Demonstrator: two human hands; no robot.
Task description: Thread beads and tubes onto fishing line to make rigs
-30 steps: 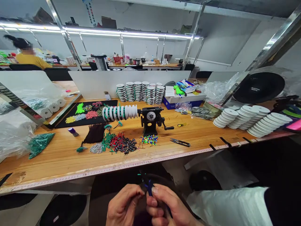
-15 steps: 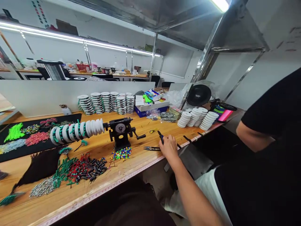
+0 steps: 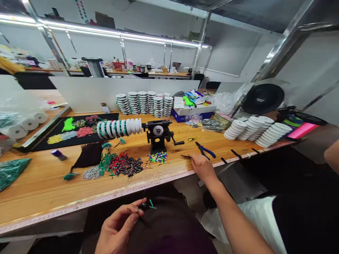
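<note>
Low in view, my left hand (image 3: 119, 225) pinches a thin line with small dark and green pieces (image 3: 143, 205) between thumb and fingertips, above my lap. My right hand (image 3: 203, 169) is at the table's front edge, its fingers closed on thread snips (image 3: 185, 156); the blades point left and the palm hides the rest. Just beyond that hand lie blue-handled pliers (image 3: 206, 151). A black hand-crank winder (image 3: 158, 135) carries a row of white spools (image 3: 119, 127) wound with green-beaded line. Near its base are coloured beads (image 3: 157, 157) and black, red and green small parts (image 3: 124, 164).
Stacked white spools stand at the back (image 3: 143, 102) and at the right (image 3: 256, 128). A blue box (image 3: 194, 113) is behind the winder. A black mat (image 3: 53, 141) holds coloured piles. A glue stick (image 3: 58, 154) lies left. A person's arm (image 3: 332, 157) shows at far right.
My right hand has left the pliers, which now lie on the table, and closed on the snips. My left hand has come into view with the line. The view has swung left.
</note>
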